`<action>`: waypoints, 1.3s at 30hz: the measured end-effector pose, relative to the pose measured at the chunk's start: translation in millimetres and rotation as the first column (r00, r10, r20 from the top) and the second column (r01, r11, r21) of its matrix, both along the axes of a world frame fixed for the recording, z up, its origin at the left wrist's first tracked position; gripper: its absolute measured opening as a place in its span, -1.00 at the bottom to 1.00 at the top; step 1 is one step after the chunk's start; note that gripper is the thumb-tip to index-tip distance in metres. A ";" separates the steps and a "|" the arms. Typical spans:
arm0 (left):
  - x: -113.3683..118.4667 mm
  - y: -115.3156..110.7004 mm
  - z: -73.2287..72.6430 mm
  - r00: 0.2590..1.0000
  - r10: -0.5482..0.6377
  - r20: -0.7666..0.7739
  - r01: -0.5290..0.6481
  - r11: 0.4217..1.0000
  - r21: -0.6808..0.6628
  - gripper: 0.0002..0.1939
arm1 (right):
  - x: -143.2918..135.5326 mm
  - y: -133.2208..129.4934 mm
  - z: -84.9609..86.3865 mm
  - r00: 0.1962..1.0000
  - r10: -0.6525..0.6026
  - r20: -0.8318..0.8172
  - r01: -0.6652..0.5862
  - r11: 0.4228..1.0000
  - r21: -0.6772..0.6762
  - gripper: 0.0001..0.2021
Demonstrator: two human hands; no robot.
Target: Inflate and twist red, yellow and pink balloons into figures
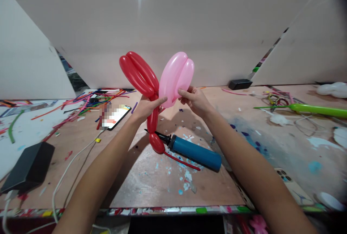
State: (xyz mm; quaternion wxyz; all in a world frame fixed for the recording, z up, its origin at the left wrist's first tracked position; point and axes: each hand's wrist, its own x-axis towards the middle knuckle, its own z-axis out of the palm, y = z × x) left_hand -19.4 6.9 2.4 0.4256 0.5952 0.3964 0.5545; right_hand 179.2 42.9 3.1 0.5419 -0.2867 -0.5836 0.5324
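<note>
In the head view my left hand (146, 109) is closed around the neck of a twisted red balloon (138, 73). Two red loops rise above the hand, while a straight section, a small bubble and a thin uninflated tail hang below. A pink balloon (173, 75), folded into two lobes, stands just right of the red one. Its right side is pinched by my right hand (195, 100), and my left thumb touches its lower end. Behind the red bubble, a blue hand pump (196, 152) with a black nozzle lies on the table.
A lit phone (119, 118) and loose uninflated balloons (89, 102) lie left, near a black box (28, 167) and white cable. Scissors (278, 100) and a green balloon (317, 110) lie right. White panels (173, 28) stand behind; a small black box (240, 84) sits before them.
</note>
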 end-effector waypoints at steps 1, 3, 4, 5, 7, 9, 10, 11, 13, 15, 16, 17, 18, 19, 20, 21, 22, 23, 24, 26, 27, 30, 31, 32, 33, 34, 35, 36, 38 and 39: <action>0.1 -0.4 0.1 1.000 -0.004 -0.002 0.004 1.000 0.001 -0.56 | -0.8 0.2 -0.4 1.000 -0.009 -0.009 0.009 1.000 0.001 -0.73; 0.4 -1.1 0.3 1.000 -0.009 -0.018 0.008 1.000 -0.004 -0.57 | -2.0 -0.1 -0.6 0.999 -0.030 -0.026 0.030 1.000 -0.006 -0.75; 0.6 -1.5 0.4 1.000 -0.010 -0.028 0.009 1.000 -0.009 -0.57 | -2.5 -0.4 -0.5 0.999 -0.040 -0.030 0.039 0.999 -0.010 -0.76; 0.8 -1.9 0.6 0.999 -0.009 -0.033 0.009 1.000 -0.015 -0.57 | -3.0 -0.8 -0.4 0.998 -0.049 -0.031 0.049 0.999 -0.013 -0.77; 1.4 -2.8 1.0 1.000 -0.011 -0.028 0.010 1.000 -0.029 -0.58 | -3.7 -1.6 -0.1 0.998 -0.063 -0.026 0.063 0.998 -0.018 -0.78; 2.1 -3.8 1.6 1.000 -0.011 -0.026 0.010 0.999 -0.033 -0.58 | -4.4 -2.1 0.1 0.997 -0.069 -0.027 0.068 0.997 -0.023 -0.78; 2.5 -4.2 1.8 1.000 -0.011 -0.026 0.011 0.999 -0.035 -0.58 | -4.9 -2.4 0.3 0.997 -0.069 -0.029 0.068 0.997 -0.024 -0.78; 2.8 -4.4 2.0 1.000 -0.014 -0.028 0.013 0.999 -0.036 -0.58 | -5.3 -2.7 0.5 0.997 -0.069 -0.033 0.068 0.997 -0.023 -0.79; 3.2 -4.5 2.1 0.999 -0.021 -0.031 0.020 0.999 -0.031 -0.59 | -6.2 -3.2 1.0 0.997 -0.070 -0.039 0.070 0.997 -0.023 -0.79; 3.3 -3.9 1.7 0.999 -0.023 -0.030 0.022 0.999 -0.033 -0.59 | -6.6 -3.8 1.5 0.996 -0.077 -0.044 0.075 0.997 -0.029 -0.78; 3.1 -3.4 1.4 0.999 -0.020 -0.029 0.019 0.999 -0.032 -0.59 | -6.4 -4.1 1.8 0.996 -0.078 -0.045 0.077 0.997 -0.032 -0.76; 2.7 -2.8 1.1 0.999 -0.015 -0.030 0.014 0.999 -0.031 -0.58 | -6.0 -4.3 2.1 0.997 -0.071 -0.043 0.069 0.997 -0.033 -0.75; 2.0 -2.2 0.9 1.000 -0.011 -0.029 0.010 1.000 -0.030 -0.58 | -5.2 -4.5 2.4 0.998 -0.054 -0.032 0.053 0.998 -0.032 -0.73; 1.1 -1.7 0.8 1.000 -0.008 -0.026 0.007 1.000 -0.023 -0.58 | -4.0 -4.6 2.9 0.999 -0.030 -0.012 0.029 0.999 -0.029 -0.71; 0.1 -1.2 0.7 1.000 -0.008 -0.022 0.007 1.000 -0.014 -0.58 | -2.5 -4.5 3.6 1.000 -0.008 0.017 0.008 1.000 -0.023 -0.69; -0.9 -1.0 0.8 1.000 -0.008 -0.015 0.008 1.000 -0.006 -0.58 | -0.8 -4.3 4.5 0.999 0.000 0.048 0.001 1.000 -0.015 -0.66; -1.7 -0.9 0.9 1.000 -0.008 -0.013 0.008 1.000 -0.001 -0.59 | 1.0 -3.9 5.7 0.997 -0.013 0.073 0.014 1.000 -0.005 -0.64; -2.2 -1.0 1.0 1.000 -0.004 -0.021 0.004 1.000 0.001 -0.59 | 2.8 -3.3 7.2 0.995 -0.044 0.086 0.043 0.999 0.010 -0.62; -2.2 -1.3 1.2 0.999 0.007 -0.039 -0.007 1.000 0.006 -0.60 | 4.6 -2.5 8.8 0.993 -0.086 0.081 0.084 0.996 0.029 -0.60; -0.7 -2.5 1.4 0.994 0.025 -0.103 -0.023 0.999 0.022 -0.61 | 7.7 -0.7 12.0 0.986 -0.162 0.034 0.160 0.985 0.067 -0.57; 0.6 -3.2 1.5 0.990 0.029 -0.139 -0.025 0.999 0.033 -0.61 | 8.9 0.1 13.4 0.983 -0.183 0.004 0.182 0.980 0.084 -0.56; 4.8 -5.1 1.4 0.978 0.021 -0.209 -0.008 0.998 0.064 -0.62 | 10.9 1.0 15.5 0.975 -0.216 -0.051 0.220 0.968 0.121 -0.54; 5.7 -5.6 1.4 0.974 0.021 -0.225 -0.005 0.997 0.075 -0.62 | 11.3 0.9 15.6 0.971 -0.232 -0.050 0.237 0.963 0.130 -0.54; 6.2 -5.9 1.4 0.971 0.025 -0.236 -0.005 0.996 0.085 -0.63 | 11.8 0.7 15.3 0.967 -0.251 -0.045 0.254 0.957 0.138 -0.54; 6.5 -6.1 1.4 0.970 0.028 -0.242 -0.007 0.996 0.089 -0.64 | 12.3 0.5 15.0 0.963 -0.268 -0.040 0.270 0.952 0.144 -0.55; 6.5 -6.3 1.4 0.969 0.028 -0.245 -0.007 0.996 0.086 -0.65 | 12.9 0.6 14.4 0.959 -0.280 -0.039 0.282 0.948 0.145 -0.55; 6.4 -6.5 1.4 0.969 0.028 -0.245 -0.010 0.997 0.076 -0.65 | 13.5 1.0 13.8 0.957 -0.287 -0.046 0.290 0.947 0.141 -0.56; 6.4 -6.7 1.4 0.969 0.028 -0.245 -0.012 0.998 0.065 -0.64 | 14.2 1.7 13.0 0.956 -0.287 -0.058 0.292 0.947 0.133 -0.57; 6.5 -7.1 1.3 0.969 0.028 -0.247 -0.014 0.998 0.058 -0.63 | 15.2 4.0 11.3 0.955 -0.284 -0.088 0.293 0.949 0.119 -0.58; 6.7 -7.4 1.3 0.968 0.029 -0.250 -0.014 0.998 0.061 -0.63 | 15.5 5.5 10.3 0.952 -0.288 -0.102 0.299 0.947 0.117 -0.59</action>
